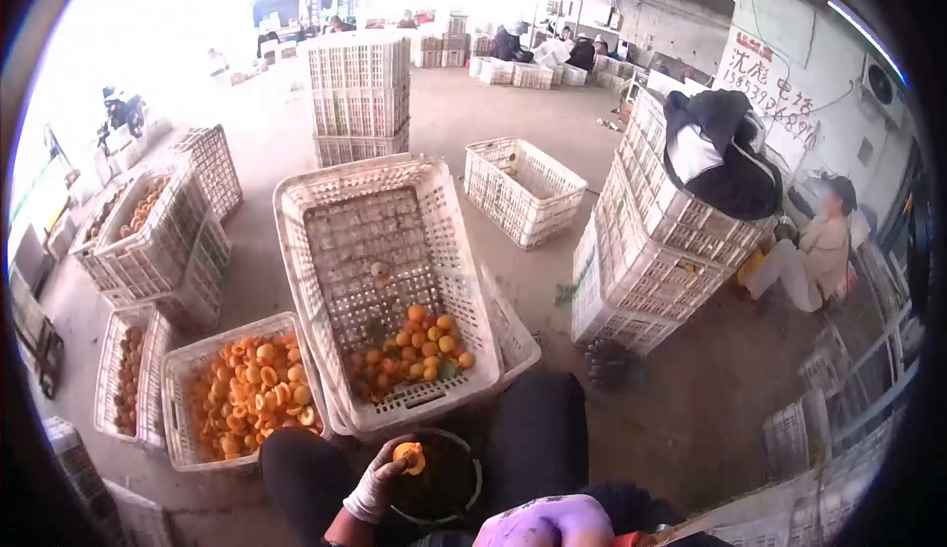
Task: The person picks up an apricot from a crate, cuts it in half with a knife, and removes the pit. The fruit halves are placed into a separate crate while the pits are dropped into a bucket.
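My left hand (373, 485), in a white glove with soiled fingertips, is closed around a halved apricot (410, 456). It is above a dark round bucket (464, 488) between my knees. Low at the bottom edge, my right hand (552, 519) wears a purple glove, its fingers curled and partly cut off. What they hold, if anything, is hidden. Just ahead, a tilted white crate (459, 251) has whole apricots (426, 342) gathered in its lower end. To its left, another crate (178, 369) is full of orange apricot halves (247, 389).
Stacked crates stand at left (163, 251), behind (360, 93) and at right (651, 241), the right stack topped by a dark jacket (725, 157). A single crate (528, 192) is on the floor. A person (819, 251) sits at right; others work far back.
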